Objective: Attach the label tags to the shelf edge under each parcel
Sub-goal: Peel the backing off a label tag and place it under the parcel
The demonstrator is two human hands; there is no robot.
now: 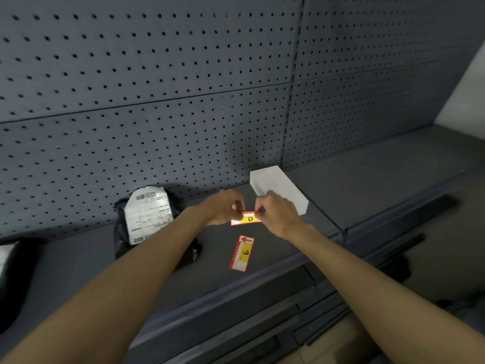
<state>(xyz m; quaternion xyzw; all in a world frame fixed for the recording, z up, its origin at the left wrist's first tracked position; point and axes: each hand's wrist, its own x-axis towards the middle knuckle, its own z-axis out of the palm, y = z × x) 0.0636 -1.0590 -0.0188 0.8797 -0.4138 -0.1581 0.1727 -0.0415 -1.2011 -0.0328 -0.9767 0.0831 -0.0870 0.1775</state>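
Both hands hold a red, white and yellow label tag marked "D" [248, 219] above the dark shelf. My left hand [223, 207] pinches its left end and my right hand [278, 214] pinches its right end. A second tag marked "E" [242, 253], with a red arrow, lies flat on the shelf just below. A white box parcel [275, 186] sits behind my right hand. A black bag parcel with a white shipping label [148, 214] lies to the left, partly hidden by my left forearm. The shelf's front edge [236, 292] runs diagonally below the tags.
A grey pegboard wall [157, 88] backs the shelf. Another dark parcel [10, 271] shows at the far left edge. A neighbouring shelf section [380, 179] extends to the right, with lower shelves and a tan floor beneath.
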